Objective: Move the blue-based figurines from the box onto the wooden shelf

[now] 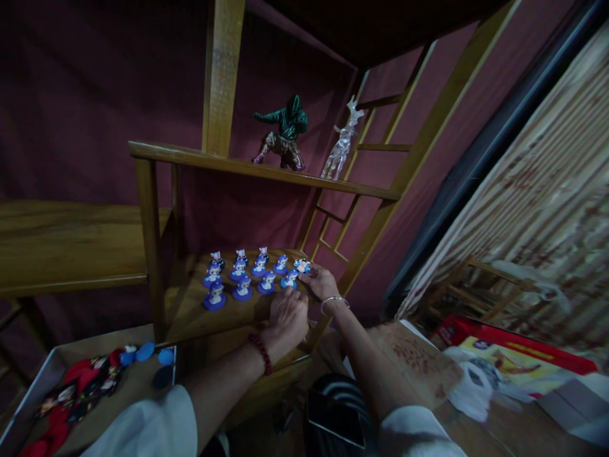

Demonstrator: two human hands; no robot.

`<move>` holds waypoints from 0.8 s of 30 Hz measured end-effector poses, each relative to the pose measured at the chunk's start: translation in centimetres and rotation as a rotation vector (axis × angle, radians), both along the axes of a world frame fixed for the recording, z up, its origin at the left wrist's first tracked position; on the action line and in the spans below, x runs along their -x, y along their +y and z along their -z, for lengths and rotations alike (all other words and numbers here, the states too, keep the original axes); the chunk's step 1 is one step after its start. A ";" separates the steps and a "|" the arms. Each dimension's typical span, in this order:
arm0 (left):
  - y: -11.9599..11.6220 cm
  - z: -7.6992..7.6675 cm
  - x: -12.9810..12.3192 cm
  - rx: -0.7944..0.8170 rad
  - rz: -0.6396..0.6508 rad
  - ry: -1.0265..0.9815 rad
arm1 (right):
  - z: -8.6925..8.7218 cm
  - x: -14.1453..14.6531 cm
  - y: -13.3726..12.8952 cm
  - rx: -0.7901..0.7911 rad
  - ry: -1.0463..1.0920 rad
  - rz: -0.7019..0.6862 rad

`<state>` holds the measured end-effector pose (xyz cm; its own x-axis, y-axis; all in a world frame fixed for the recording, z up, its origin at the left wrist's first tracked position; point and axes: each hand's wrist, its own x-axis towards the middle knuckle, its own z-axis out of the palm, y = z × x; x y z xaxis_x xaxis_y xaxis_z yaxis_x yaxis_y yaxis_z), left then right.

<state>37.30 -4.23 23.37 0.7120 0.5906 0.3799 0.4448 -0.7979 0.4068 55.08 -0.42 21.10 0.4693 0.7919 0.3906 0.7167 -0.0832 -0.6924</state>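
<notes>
Small purple-and-white figurines (242, 289) on round bases stand in rows on the lower wooden shelf (190, 320), with several black-and-white ones (240, 256) behind them. At the right end of the rows, my right hand (322, 283) closes its fingertips on a small white-and-blue figurine (302, 266). My left hand (289, 319), with a red bead bracelet, is curled at the shelf's front edge. Just beyond its knuckles is a blue-and-white figurine (288, 279). Its fingertips are hidden, so whether they grip that figurine or something else does not show.
On the upper shelf (228, 164) stand a green crouching figure (285, 130) and a clear deer statue (342, 139). A cardboard box (159, 336) with red and black figures sits lower left. Right are a patterned curtain (533, 190) and a red-and-yellow box (518, 355). A phone (335, 419) lies below.
</notes>
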 end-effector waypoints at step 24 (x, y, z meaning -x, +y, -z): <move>1.5 2.0 0.2 -0.073 0.099 -0.023 | 1.0 -1.4 6.9 0.021 0.265 -0.089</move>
<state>37.06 -2.75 21.38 0.7558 0.4883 0.4363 0.3540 -0.8652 0.3552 56.52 6.44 20.10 0.4814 0.8409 0.2471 0.5162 -0.0442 -0.8553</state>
